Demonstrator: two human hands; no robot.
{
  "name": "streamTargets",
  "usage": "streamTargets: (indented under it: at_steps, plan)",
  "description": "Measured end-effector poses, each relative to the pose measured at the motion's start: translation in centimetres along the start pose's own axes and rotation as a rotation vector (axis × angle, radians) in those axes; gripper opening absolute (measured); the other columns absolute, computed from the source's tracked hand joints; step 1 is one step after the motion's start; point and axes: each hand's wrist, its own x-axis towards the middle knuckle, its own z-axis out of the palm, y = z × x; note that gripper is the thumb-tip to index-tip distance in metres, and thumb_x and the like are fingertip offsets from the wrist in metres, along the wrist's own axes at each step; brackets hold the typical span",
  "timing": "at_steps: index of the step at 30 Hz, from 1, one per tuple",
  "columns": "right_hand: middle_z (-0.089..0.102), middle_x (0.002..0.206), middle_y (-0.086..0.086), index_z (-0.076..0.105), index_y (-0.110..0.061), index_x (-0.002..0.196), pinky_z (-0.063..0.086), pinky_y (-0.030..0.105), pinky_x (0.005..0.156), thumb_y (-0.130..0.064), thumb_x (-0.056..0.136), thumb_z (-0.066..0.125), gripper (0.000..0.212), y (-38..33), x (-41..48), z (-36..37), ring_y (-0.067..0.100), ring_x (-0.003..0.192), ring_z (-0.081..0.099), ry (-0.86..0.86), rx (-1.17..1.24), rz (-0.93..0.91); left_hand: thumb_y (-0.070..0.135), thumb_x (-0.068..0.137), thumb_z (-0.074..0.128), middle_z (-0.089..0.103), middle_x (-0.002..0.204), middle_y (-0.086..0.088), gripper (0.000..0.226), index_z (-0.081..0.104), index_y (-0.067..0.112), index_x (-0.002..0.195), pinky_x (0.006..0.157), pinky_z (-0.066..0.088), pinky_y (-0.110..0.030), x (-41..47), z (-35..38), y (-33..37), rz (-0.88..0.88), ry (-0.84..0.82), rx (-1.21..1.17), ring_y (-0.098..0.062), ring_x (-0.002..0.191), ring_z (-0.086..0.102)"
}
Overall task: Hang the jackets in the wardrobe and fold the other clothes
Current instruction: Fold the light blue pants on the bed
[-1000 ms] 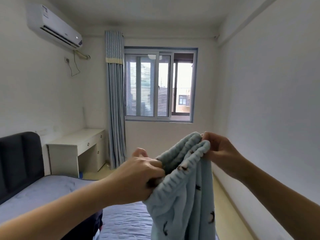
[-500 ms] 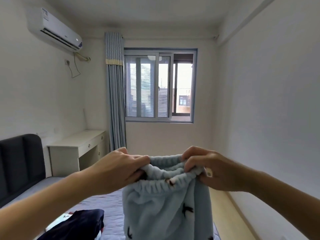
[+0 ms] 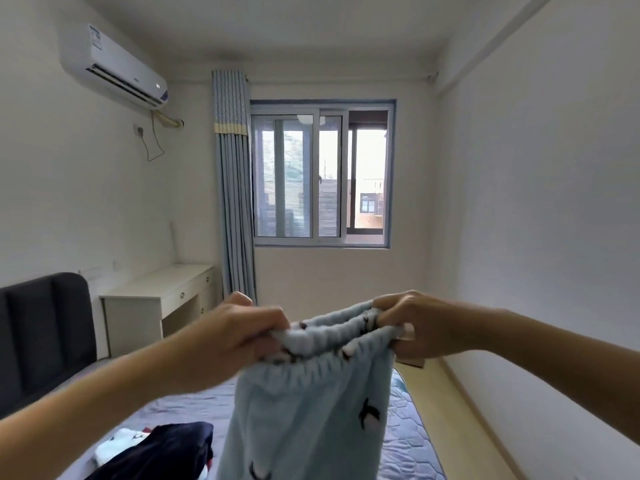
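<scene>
A pair of light blue fleece trousers (image 3: 308,407) with small dark bird prints hangs in front of me over the bed. My left hand (image 3: 239,327) grips the left end of the elastic waistband. My right hand (image 3: 412,323) grips its right end. The waistband is stretched between both hands at chest height. The legs drop out of view at the bottom edge. A dark navy garment (image 3: 162,452) lies crumpled on the bed (image 3: 405,441) at lower left, partly over a white piece of clothing (image 3: 117,445).
The bed has a dark padded headboard (image 3: 45,334) at the left. A white desk (image 3: 156,303) stands by the blue curtain (image 3: 235,188) and window (image 3: 322,174). A narrow strip of floor (image 3: 460,414) runs between bed and right wall. An air conditioner (image 3: 110,67) hangs high on the left wall.
My hands moved apart and spread the bunched waistband out flat between them. The trousers now hang lower and wider. The view dropped, bringing the navy garment on the bed into sight.
</scene>
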Motion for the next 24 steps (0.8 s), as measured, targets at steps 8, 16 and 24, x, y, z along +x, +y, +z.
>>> streamTargets:
  at_steps: [8,16,24]
  plan:
    - [0.058,0.083,0.001,0.067,-0.008,0.079,0.05,0.044,0.065,-0.001,0.076,0.06,0.01,-0.1,0.9,0.3,0.023,0.075,0.057,0.175,0.163,-0.052,0.037,0.077,0.065,0.05,0.077,0.017,0.014,0.053,0.036,0.083,0.083,0.03,-0.03,-1.7,1.3,2.2,0.308,-0.105,0.685,-0.003,0.067,0.051]
    - [0.06,0.089,-0.003,0.068,-0.013,0.085,0.052,0.032,0.071,-0.011,0.084,0.067,0.003,1.6,1.4,-0.4,0.011,0.081,0.058,0.074,0.006,-0.055,0.021,0.098,0.044,0.049,0.091,0.016,0.009,0.046,0.026,0.091,0.111,0.029,-0.024,-1.3,1.9,3.9,0.62,-0.145,0.34,0.001,0.091,0.047]
    - [0.059,0.101,-0.008,0.07,-0.021,0.092,0.051,0.017,0.083,-0.028,0.087,0.066,0.01,2.6,-1.7,-0.8,0.007,0.098,0.054,0.038,-0.343,-0.088,0.029,0.076,0.069,0.056,0.081,0.018,0.019,0.051,0.03,0.084,0.087,0.032,-0.022,-1.4,-2.1,-4.4,0.206,-0.127,0.541,-0.003,0.07,0.051]
